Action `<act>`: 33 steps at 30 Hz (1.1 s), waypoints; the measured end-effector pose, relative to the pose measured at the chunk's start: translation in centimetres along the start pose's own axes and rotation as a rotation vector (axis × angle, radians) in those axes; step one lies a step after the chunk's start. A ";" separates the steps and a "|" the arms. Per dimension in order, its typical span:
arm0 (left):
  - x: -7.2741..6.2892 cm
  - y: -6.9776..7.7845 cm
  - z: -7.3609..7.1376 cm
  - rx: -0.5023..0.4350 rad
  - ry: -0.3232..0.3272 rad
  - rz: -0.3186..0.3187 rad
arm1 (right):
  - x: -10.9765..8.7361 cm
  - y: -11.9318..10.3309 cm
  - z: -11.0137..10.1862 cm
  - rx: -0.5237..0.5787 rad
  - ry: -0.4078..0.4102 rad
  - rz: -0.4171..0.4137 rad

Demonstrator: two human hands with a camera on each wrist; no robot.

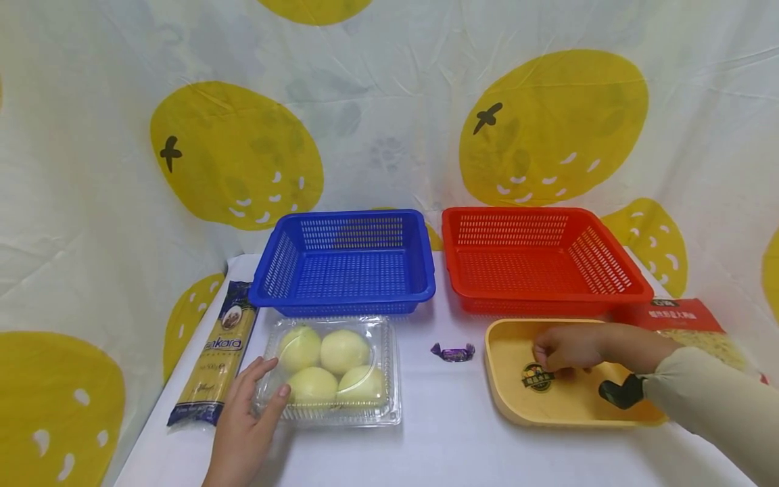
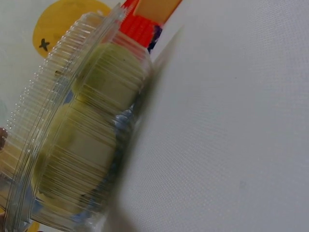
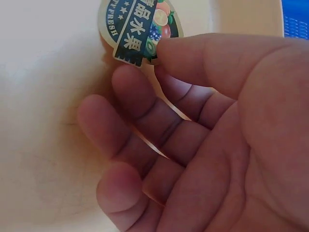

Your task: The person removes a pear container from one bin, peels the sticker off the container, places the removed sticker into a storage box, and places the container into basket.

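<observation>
My right hand [image 1: 575, 348] is inside a shallow yellow tray [image 1: 572, 407]. Its thumb and index finger pinch the edge of a round fruit sticker [image 3: 137, 31] with dark bands and pictured fruit. In the right wrist view the other fingers are bent loosely below it. My left hand [image 1: 246, 423] rests against the left side of a clear plastic clamshell box [image 1: 394, 365], fingers spread and thumb by its front corner. Several pale yellow-green round fruits [image 1: 343, 350] sit inside that closed box. The left wrist view shows the box's ribbed side but hardly any of the hand.
Behind the box stands a blue basket [image 1: 343, 299], with a red basket [image 1: 550, 297] to its right. A purple-wrapped candy [image 1: 453, 352] lies between box and tray. An Ankara pasta packet [image 1: 222, 345] is at the left, and a red food packet [image 1: 688, 318] is partly behind the right arm.
</observation>
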State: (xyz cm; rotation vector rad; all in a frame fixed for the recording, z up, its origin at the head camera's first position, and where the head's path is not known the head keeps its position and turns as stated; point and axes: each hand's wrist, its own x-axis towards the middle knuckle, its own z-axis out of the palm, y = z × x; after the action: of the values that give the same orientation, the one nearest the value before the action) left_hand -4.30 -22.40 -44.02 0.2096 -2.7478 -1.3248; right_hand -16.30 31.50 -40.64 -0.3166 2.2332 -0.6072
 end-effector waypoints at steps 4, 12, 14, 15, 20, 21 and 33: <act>0.0 0.1 -0.1 0.008 -0.011 -0.007 | 0.0 0.3 0.1 -0.020 0.019 -0.015; 0.1 0.0 -0.2 0.040 -0.012 0.027 | -0.4 0.2 -0.1 -0.044 0.039 -0.061; 0.2 -0.2 -0.2 0.039 0.012 0.073 | -0.8 -0.1 -0.3 -0.031 0.043 -0.072; 0.2 -0.2 -0.3 0.039 0.020 0.093 | -1.0 -0.3 -0.4 -0.018 0.043 -0.082; 0.6 -0.4 -0.8 0.048 0.017 0.121 | -1.8 -1.6 -0.9 0.031 0.048 -0.160; 0.7 -0.4 -0.9 0.049 0.016 0.123 | -2.0 -1.8 -0.9 0.035 0.052 -0.174; 2.6 -0.2 -3.4 0.111 -0.008 0.070 | -3.0 -3.8 -0.9 0.025 0.147 -0.251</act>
State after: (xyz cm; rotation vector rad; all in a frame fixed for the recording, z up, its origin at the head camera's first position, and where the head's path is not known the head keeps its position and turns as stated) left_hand -6.43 -25.57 -41.98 0.1139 -2.8098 -1.1608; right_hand -14.85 29.79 -36.29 -0.5607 2.3425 -0.8135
